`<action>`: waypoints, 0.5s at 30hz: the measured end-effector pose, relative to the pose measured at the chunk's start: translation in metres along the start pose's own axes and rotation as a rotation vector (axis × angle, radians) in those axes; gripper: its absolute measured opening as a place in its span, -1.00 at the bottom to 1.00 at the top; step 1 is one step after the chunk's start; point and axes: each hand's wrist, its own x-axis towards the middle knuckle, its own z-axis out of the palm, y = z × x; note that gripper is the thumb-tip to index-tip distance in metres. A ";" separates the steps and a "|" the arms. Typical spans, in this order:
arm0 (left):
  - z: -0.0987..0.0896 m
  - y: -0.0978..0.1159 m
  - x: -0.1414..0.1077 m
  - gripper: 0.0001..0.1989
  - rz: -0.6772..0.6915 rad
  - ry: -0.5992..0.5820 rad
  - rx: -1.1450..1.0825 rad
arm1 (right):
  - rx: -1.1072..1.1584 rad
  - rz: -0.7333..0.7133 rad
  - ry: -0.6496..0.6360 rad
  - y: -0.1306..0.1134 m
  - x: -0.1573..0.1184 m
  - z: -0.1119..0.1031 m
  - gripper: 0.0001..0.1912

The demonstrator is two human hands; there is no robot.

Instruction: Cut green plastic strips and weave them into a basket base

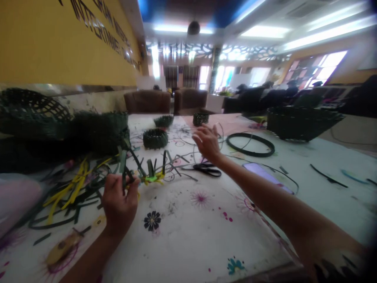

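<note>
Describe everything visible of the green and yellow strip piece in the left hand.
The dark green and yellow strip piece looks plastic: flat ends stick up at angles above yellow strips and a bright green patch. The left hand grips its left end. It is left of the black scissors; contact with the white tabletop is unclear.

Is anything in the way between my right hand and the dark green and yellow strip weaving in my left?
Nothing raised visibly blocks your right hand from the dark green and yellow strip weaving in your left hand; only thin dark strips lie between them, with black-handled scissors nearby on the white flowered table.
</note>
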 end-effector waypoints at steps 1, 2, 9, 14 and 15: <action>0.004 0.001 -0.002 -0.88 -0.020 -0.029 -0.023 | 0.037 -0.021 0.029 -0.003 -0.009 -0.002 -0.69; 0.008 0.002 -0.004 -0.86 -0.037 -0.045 -0.036 | 0.073 -0.046 0.062 -0.006 -0.018 -0.004 -0.72; 0.017 0.000 -0.007 -0.79 -0.057 -0.062 -0.034 | 0.195 -0.309 0.277 -0.062 -0.072 -0.027 -0.84; 0.019 0.003 -0.011 -0.80 -0.027 -0.066 -0.025 | 0.196 -0.534 0.212 -0.097 -0.096 -0.030 -0.77; 0.019 0.004 -0.012 -0.80 -0.025 -0.075 -0.027 | 0.194 -0.528 0.192 -0.100 -0.098 -0.029 -0.78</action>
